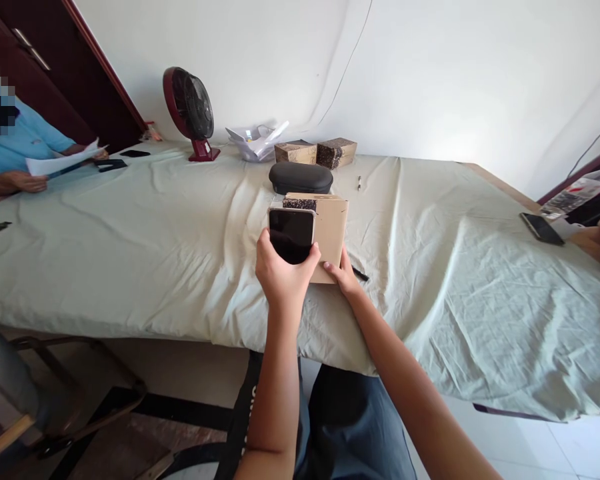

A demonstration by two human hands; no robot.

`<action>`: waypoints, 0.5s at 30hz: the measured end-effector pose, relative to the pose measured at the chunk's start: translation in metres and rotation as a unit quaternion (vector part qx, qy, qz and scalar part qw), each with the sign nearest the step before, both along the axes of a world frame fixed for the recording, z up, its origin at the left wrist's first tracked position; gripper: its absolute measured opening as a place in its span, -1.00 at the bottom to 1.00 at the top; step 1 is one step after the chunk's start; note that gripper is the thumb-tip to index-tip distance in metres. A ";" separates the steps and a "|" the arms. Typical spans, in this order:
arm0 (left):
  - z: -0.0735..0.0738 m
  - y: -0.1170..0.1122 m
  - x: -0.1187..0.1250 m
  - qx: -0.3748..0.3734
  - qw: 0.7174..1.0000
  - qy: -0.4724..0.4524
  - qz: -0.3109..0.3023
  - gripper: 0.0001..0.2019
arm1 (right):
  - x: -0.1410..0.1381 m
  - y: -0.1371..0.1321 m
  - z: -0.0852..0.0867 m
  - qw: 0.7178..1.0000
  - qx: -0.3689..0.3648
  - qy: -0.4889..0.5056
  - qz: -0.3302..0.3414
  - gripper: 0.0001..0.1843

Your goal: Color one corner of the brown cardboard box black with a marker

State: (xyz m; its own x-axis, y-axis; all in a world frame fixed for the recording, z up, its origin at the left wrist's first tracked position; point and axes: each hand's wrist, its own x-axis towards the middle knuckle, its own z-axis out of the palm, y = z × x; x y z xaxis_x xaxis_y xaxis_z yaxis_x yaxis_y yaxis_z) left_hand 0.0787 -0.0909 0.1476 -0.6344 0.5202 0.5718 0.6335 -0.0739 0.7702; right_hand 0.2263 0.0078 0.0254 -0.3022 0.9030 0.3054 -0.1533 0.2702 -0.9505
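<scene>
My left hand (284, 272) is wrapped round a smartphone (292, 235) with a dark screen and a pale case edge. The phone is held in front of the left part of a tan cardboard box (331, 230), which has a dark speckled patch near its top. My right hand (344, 272) grips the box at its lower right corner, thumb on the near face. Behind the box lies a black oval zip case (301, 178). A black pen-like stick (361, 274) rests on the cloth just right of my right hand.
A green-grey cloth (180, 253) covers the table. At the back stand a red fan (193, 110), a clear plastic tray with papers (255, 142) and two patterned cardboard boxes (337, 153). A person holding papers (63, 162) sits left; another phone (542, 228) and a person's hand are far right.
</scene>
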 end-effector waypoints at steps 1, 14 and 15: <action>0.001 0.000 0.003 -0.002 1.000 -0.005 -0.009 -0.26 | 0.000 0.000 0.000 1.000 0.002 -0.003 -0.002 0.16; -0.001 0.003 0.012 0.006 0.999 -0.017 -0.034 -0.21 | 0.002 0.001 0.000 1.000 -0.011 -0.017 -0.003 0.12; -0.002 0.004 0.011 0.001 0.999 -0.018 -0.036 -0.20 | 0.002 0.001 0.000 1.000 -0.010 -0.015 -0.002 0.12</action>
